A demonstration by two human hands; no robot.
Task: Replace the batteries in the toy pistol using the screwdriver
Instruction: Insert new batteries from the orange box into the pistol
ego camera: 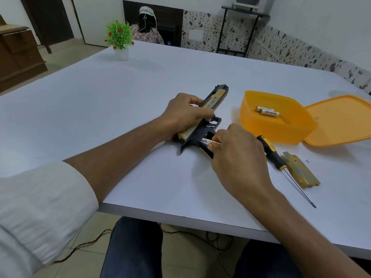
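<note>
I have the pistol (202, 119) lying on its side near the middle of the table (100, 109), muzzle pointing far, grip toward me. My left hand (183, 115) is curled over the slide, pinning it down. My right hand (236, 155) pinches a battery (206, 141) between thumb and fingertips at the open bay in the grip; one end sits at the cavity, but I cannot tell whether it is going in or coming out. Right of the pistol, the tub (275, 127) holds two more batteries (268, 111), its lid (341, 121) resting just beside it. The screwdriver (281, 163) lies near my right hand, untouched, with the grip cover (301, 171) beside it and a tiny screw (307, 161) just beyond. I judge this as the battery swap itself, cover already off. Next I would need to check polarity, seat each cell flat, then refit the cover and drive the screw.
</note>
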